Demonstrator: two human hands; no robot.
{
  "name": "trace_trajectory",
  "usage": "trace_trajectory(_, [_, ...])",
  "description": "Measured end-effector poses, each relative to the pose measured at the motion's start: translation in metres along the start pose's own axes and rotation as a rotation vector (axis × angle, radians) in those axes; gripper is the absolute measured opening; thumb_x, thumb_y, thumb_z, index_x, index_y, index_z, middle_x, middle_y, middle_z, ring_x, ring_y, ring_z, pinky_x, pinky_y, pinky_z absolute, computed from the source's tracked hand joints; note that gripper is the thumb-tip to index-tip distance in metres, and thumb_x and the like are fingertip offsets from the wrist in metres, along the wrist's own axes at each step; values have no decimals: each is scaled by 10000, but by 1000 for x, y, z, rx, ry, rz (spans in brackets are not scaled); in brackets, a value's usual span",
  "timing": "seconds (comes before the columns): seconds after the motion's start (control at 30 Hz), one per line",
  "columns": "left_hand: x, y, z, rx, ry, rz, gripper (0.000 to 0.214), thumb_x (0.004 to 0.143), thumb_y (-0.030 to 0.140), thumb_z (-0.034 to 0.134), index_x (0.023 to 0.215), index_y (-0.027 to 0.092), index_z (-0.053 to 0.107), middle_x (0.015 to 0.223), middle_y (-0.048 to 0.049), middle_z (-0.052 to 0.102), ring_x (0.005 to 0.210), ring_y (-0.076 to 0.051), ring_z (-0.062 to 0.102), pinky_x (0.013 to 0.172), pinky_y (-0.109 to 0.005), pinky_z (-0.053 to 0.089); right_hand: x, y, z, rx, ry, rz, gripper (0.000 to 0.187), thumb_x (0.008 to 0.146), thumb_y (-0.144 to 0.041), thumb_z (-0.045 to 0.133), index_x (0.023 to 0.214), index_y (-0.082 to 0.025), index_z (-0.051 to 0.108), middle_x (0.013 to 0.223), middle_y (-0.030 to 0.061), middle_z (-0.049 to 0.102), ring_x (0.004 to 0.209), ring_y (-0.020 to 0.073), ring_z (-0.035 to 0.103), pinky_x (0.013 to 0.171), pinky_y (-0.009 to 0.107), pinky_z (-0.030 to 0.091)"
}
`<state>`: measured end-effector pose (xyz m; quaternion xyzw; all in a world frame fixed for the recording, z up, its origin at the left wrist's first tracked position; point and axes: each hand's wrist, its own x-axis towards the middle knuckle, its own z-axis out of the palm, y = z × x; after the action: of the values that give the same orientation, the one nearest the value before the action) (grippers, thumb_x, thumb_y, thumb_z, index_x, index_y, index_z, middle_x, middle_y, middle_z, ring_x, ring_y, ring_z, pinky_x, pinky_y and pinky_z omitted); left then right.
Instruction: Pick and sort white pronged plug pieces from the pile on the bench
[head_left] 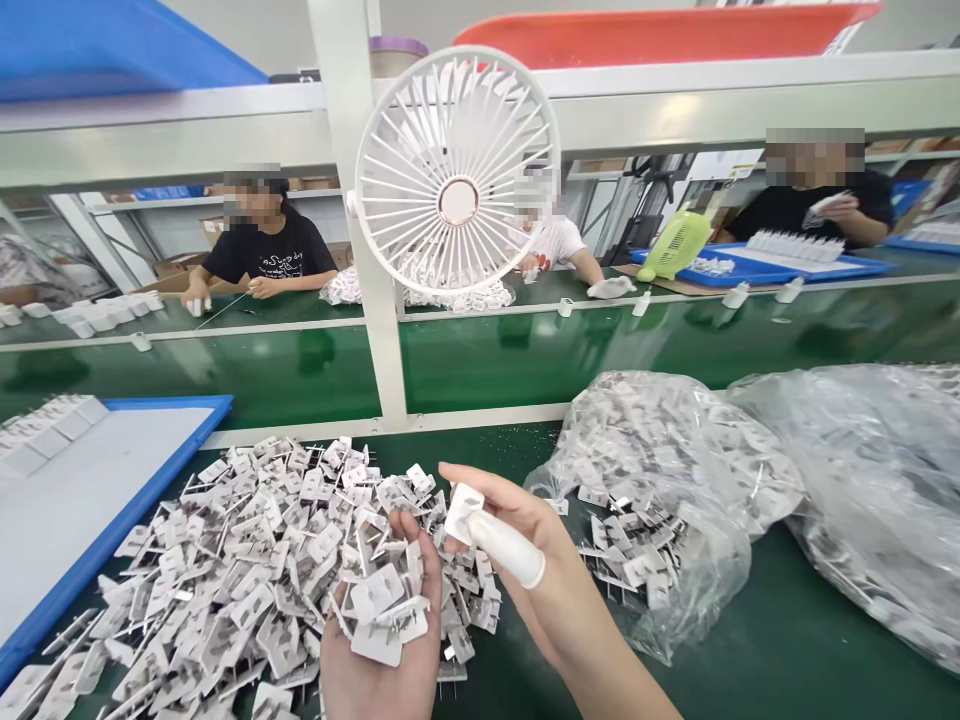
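My left hand (382, 650) is cupped palm up, with several white plastic plug plates (377, 595) with metal pins resting in it. Just to its right, my right hand (536, 560) pinches one white plug plate (463, 513) between thumb and fingers. A white finger cot (506, 548) covers the thumb of that hand. Behind and left of both hands spreads a large loose pile of the same plug plates (247, 560) on the green table. Their metal pins stick out in all directions.
A blue-rimmed tray (150, 480) with white blocks stands left. Clear plastic bags (675, 450) of plates lie right. A white fan (457, 200) hangs on a post ahead. Beyond the green conveyor (487, 365), several co-workers sit around blue trays (810, 265) and white parts.
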<state>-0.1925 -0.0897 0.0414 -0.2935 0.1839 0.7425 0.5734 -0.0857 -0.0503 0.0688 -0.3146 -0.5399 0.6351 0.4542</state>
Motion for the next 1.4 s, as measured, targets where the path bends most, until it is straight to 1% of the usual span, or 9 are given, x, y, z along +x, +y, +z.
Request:
trace_trajectory(0.17, [1, 2, -3, -9, -7, -8, 410, 839, 183, 267, 1207, 52, 393, 1122, -192, 524, 1047, -263, 510, 735, -386, 525, 4, 1, -1, 74, -9, 70, 365, 726, -335, 609, 1074, -228, 585, 788, 17, 602, 720, 152, 566, 772, 321, 437])
trace_trajectory(0.4, [3, 6, -3, -13, -23, 43, 404, 817, 140, 265, 1179, 82, 436, 1125, -173, 528, 1043, -259, 513, 734, -371, 523, 24, 34, -12, -713, 0, -15, 264, 777, -248, 514, 1029, -210, 584, 918, 44, 619, 845, 197, 574, 757, 326, 451])
trace_trajectory(0.53, [3, 7, -4, -16, -43, 54, 410, 810, 136, 270, 1180, 57, 429, 1122, -189, 530, 1050, -271, 508, 746, -381, 516, 22, 38, -13, -802, -15, -53, 329, 753, -171, 510, 1071, -232, 569, 1038, 68, 571, 969, 240, 519, 823, 386, 410])
trace_trajectory(0.63, [5, 7, -8, 95, -52, 90, 422, 816, 133, 249, 1195, 61, 421, 1071, -180, 571, 999, -261, 543, 739, -391, 516, 18, 26, -6, -797, -111, -225, 287, 783, -128, 479, 1026, -251, 566, 1076, 38, 548, 1039, 201, 461, 870, 355, 391])
trace_trajectory(0.73, [6, 7, -13, 285, -66, 163, 454, 779, 30, 297, 1172, 171, 477, 969, -77, 642, 822, -156, 608, 606, -224, 520, 15, 14, 3, -857, -230, -313, 184, 769, -131, 538, 888, -253, 608, 1118, 15, 531, 1086, 206, 399, 883, 367, 380])
trace_trajectory(0.83, [6, 6, -15, 335, -73, 183, 524, 734, -43, 342, 1129, 253, 519, 937, -4, 660, 729, -100, 609, 518, -135, 474, 16, 12, 9, -909, -209, -319, 147, 737, -93, 561, 768, -228, 609, 1090, 11, 545, 1058, 211, 407, 848, 369, 394])
trace_trajectory(1.0, [5, 3, -10, 254, -44, 132, 425, 821, 123, 292, 1207, 219, 443, 1082, -90, 603, 918, -246, 586, 716, -417, 511, 19, 16, 8, -783, -63, -301, 144, 734, -83, 531, 733, -214, 589, 989, 17, 579, 984, 192, 464, 833, 359, 385])
trace_trajectory(1.23, [6, 0, -6, 52, 7, 69, 393, 831, 180, 311, 1197, 134, 442, 1147, -167, 544, 1038, -312, 511, 743, -448, 509, 24, 12, 4, -172, -6, 51, 111, 699, -245, 592, 627, -170, 553, 886, 29, 595, 836, 186, 546, 743, 317, 403])
trace_trajectory(1.4, [8, 1, -7, 34, 2, 60, 379, 827, 185, 312, 1159, 99, 474, 1139, -193, 538, 1039, -320, 509, 740, -445, 511, 25, 11, 2, -58, 16, 125, 142, 689, -283, 584, 627, -159, 557, 854, 29, 597, 814, 169, 542, 775, 301, 387])
